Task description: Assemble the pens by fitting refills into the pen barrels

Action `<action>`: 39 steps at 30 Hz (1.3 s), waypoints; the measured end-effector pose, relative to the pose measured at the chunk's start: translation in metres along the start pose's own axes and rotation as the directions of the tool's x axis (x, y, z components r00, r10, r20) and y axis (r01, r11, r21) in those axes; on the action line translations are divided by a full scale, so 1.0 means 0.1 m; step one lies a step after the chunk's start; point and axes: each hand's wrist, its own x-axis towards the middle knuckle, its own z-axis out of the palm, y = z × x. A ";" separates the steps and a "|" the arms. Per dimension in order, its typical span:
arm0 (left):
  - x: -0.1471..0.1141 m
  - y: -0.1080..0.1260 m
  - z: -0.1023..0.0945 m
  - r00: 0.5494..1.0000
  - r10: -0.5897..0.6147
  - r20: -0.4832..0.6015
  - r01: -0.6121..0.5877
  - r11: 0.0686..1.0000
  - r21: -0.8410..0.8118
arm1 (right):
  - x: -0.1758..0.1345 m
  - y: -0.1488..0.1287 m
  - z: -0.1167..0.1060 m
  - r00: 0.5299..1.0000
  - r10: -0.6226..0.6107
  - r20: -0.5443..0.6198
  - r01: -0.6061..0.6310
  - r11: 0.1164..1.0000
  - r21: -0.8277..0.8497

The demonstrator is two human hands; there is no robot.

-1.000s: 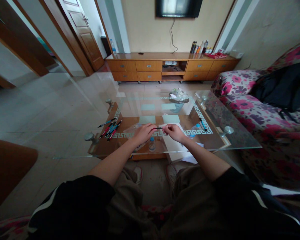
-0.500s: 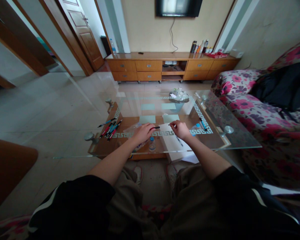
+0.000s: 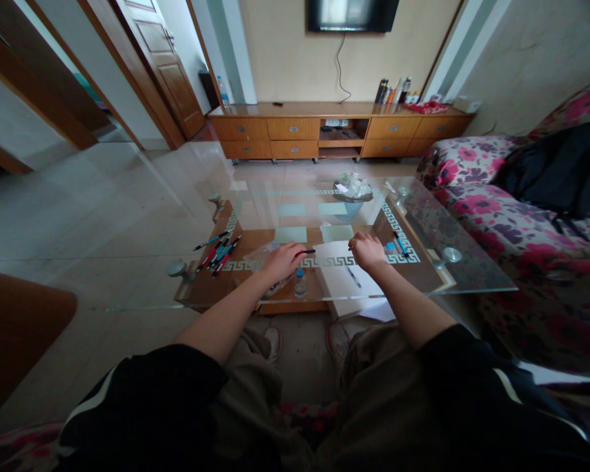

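Forearms [image 3: 231, 305] reach fwd over glass table [image 3: 472, 278], backs of both hands facing up. L hand [image 3: 281, 261] has its fingers closed on one end of a pen [image 3: 307, 252]. R hand [image 3: 366, 250] is apart from it, on the right side, wrist bent, fingers curled in; small dark bit shows at its fingertips, but cannot tell if it is held. Pen is slim, red nr the L fingers & black twd free end, approx. level above table, pointing twd R hand. Any writing on it: too small to read.

Pen pile [image 3: 220, 250] on table [image 3: 260, 219], cabinet [image 3: 294, 128] beyond
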 end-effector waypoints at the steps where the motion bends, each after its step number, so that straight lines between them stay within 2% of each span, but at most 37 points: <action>1: 0.00 0.00 0.00 1.000 -0.002 0.002 0.002 1.000 -0.004 | 0.00 0.00 0.01 1.000 0.003 0.005 -0.003 1.000 0.005; 4: 0.00 0.00 -0.01 1.000 -0.011 0.009 0.012 1.000 -0.014 | -0.01 0.00 0.00 1.000 0.023 0.010 -0.023 0.999 0.024; 7: 0.00 0.01 -0.02 1.000 -0.017 0.005 0.017 1.000 -0.012 | -0.01 -0.01 -0.03 0.997 0.054 -0.056 -0.049 0.996 0.077; 10: 0.00 0.03 -0.02 1.000 -0.004 -0.010 0.004 1.000 -0.013 | -0.01 -0.11 -0.06 0.985 0.077 -0.154 -0.032 0.961 0.275; 12: 0.00 0.04 -0.03 1.000 0.011 -0.025 -0.011 1.000 -0.024 | 0.00 -0.22 -0.06 0.989 0.054 -0.141 0.024 0.867 0.498; 15: 0.02 0.06 -0.03 0.997 0.062 -0.034 -0.064 0.995 -0.070 | 0.00 -0.43 -0.01 0.998 -0.070 0.001 0.043 0.620 0.783; 19: 0.04 0.08 -0.02 0.987 0.157 -0.028 -0.159 0.974 -0.162 | -0.03 -0.61 0.04 0.981 -0.174 0.090 -0.022 0.358 0.934; 22: 0.04 0.08 0.00 0.980 0.197 -0.032 -0.200 0.962 -0.185 | -0.03 -0.63 0.03 0.970 -0.198 0.141 -0.088 0.256 0.963; 24: 0.04 0.07 0.02 0.977 0.210 -0.034 -0.213 0.960 -0.185 | -0.03 -0.61 0.03 0.967 -0.212 0.144 -0.090 0.246 0.965; 31: 0.05 0.05 0.04 0.979 0.202 0.003 -0.197 0.959 -0.202 | 0.01 -0.51 0.16 0.965 -0.229 0.123 -0.049 0.304 0.951; 39: 0.06 0.02 0.04 0.972 0.235 0.007 -0.230 0.957 -0.176 | 0.01 -0.53 0.13 0.954 -0.221 0.201 -0.147 0.237 0.960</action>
